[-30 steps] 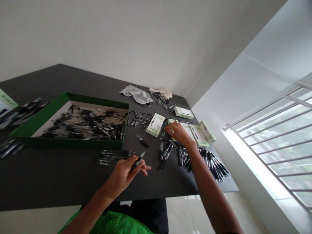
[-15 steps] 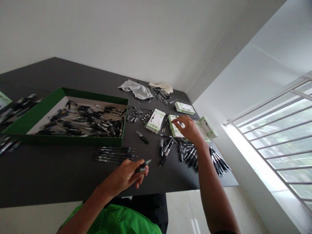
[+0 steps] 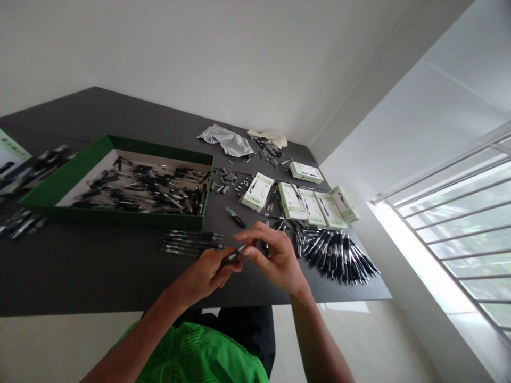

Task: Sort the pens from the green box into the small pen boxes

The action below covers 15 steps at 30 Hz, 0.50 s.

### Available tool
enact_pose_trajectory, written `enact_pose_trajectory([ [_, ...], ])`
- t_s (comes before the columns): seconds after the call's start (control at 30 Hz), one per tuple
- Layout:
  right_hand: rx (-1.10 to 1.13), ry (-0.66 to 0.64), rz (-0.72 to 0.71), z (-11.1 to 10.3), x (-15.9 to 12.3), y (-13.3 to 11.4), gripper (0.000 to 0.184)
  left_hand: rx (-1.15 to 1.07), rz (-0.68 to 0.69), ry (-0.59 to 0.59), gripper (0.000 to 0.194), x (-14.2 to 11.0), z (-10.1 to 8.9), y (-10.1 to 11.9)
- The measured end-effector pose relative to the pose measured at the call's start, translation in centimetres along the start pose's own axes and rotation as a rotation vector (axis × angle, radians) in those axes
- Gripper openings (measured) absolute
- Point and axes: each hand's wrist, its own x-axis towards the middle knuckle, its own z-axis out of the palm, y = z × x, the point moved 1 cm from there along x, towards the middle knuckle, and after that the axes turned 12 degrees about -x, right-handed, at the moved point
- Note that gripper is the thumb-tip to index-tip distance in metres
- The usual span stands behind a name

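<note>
In the head view my left hand [image 3: 209, 271] is closed around a dark pen [image 3: 231, 258] with a pale tip, which slants up to the right. From the right, my right hand [image 3: 276, 258] meets it, thumb and forefinger pinched at the pen's tip; any small part between these fingers is hidden. Just beyond my left hand lies a row of pens [image 3: 191, 242]. A single capped pen [image 3: 235, 217] rests farther back. Loose pen pieces [image 3: 281, 225] are partly covered by my right hand.
A green tray [image 3: 120, 217] of jumbled pens stands on the left. Pens lie fanned [image 3: 339, 258] at the right, below white-green boxes [image 3: 293, 201]. Small clear parts [image 3: 223, 181], a grey cloth [image 3: 227, 141] and a glove-like white cloth [image 3: 268, 138] lie farther back.
My right hand has come back from the boxes, moving left and nearer, to the pen's tip. My left hand still grips the pen. The view has shifted slightly.
</note>
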Motion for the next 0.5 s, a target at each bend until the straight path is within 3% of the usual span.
enact_pose_trajectory([
  [0.27,0.011,0.181,0.092,1.7,-1.5,0.2,0.015,0.079,-0.036,0.055,0.030,-0.4,-0.2,-0.5],
  [0.5,0.094,0.163,0.118,2.3,-2.4,0.0,0.026,0.214,-0.010,0.017,0.038,-0.3,-0.1,-0.6],
])
